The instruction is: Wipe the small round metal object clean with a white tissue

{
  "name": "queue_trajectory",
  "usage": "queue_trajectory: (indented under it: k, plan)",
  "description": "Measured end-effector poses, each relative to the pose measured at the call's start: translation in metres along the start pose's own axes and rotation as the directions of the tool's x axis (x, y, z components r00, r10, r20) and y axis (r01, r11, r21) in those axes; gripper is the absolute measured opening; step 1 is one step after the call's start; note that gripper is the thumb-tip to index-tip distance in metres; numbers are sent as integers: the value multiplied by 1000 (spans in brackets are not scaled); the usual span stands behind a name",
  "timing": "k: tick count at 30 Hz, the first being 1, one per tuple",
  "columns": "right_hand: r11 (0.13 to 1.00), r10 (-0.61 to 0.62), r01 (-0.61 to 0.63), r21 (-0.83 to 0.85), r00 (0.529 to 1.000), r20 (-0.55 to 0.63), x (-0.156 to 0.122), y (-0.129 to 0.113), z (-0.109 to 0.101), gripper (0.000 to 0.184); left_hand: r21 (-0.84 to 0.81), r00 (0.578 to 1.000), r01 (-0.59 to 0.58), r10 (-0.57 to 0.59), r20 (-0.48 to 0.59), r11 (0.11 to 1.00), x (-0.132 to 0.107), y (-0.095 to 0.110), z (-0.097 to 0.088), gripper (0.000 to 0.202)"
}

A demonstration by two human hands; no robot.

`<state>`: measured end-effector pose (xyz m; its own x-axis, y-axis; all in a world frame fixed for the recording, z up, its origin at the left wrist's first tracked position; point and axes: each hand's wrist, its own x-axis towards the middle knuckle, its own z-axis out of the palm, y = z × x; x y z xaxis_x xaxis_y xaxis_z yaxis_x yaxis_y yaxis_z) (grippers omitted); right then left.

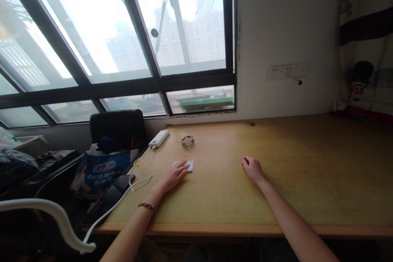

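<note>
My left hand point(172, 176) lies flat on the wooden desk point(291, 180), fingers stretched out over a small white folded cloth or tissue point(189, 166), touching it. My right hand point(252, 168) rests on the bare desk to the right, fingers loosely curled downward, holding nothing visible. A small metal ring-shaped ashtray or bracelet point(187, 142) sits beyond the left hand. A white power bank point(159, 138) lies near the desk's left back corner, and its white cable point(135, 182) trails off the left edge.
A black chair point(118, 127) stands left of the desk with a blue printed bag point(98, 172) on it. A large window point(123, 41) fills the wall behind. Wall sockets point(284, 72) sit on the white wall. A white curved tube point(55, 217) is at lower left.
</note>
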<state>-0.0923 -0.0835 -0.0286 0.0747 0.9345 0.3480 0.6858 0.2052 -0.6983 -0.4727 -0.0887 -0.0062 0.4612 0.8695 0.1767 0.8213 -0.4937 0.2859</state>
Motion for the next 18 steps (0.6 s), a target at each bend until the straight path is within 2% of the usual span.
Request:
queue_trajectory:
  k: [6, 9, 12, 14, 16, 18]
  plan:
    - [1000, 15, -15, 18, 1000, -9, 0, -4, -2, 31, 99, 997, -25, 32, -64, 995, 2, -4, -9, 35]
    - [999, 9, -9, 43, 1000, -7, 0, -6, -4, 30, 84, 984, -54, 68, -165, 995, 6, 12, -6, 32]
    - [989, 36, -36, 140, 999, 1, 0, -11, -1, 31, -96, 960, -117, 88, -264, 988, 20, 49, 8, 30]
    - [960, 68, -66, 272, 998, 3, 1, -20, 6, 35, -307, 954, -114, 19, -298, 945, 38, 85, 21, 31]
    - [888, 127, -121, 443, 992, 17, 2, -34, 18, 42, -560, 951, -81, -104, -291, 825, 60, 123, 37, 33]
    - [770, 213, -210, 602, 975, 66, 2, -49, 31, 47, -791, 963, -42, -185, -195, 611, 85, 159, 53, 36]
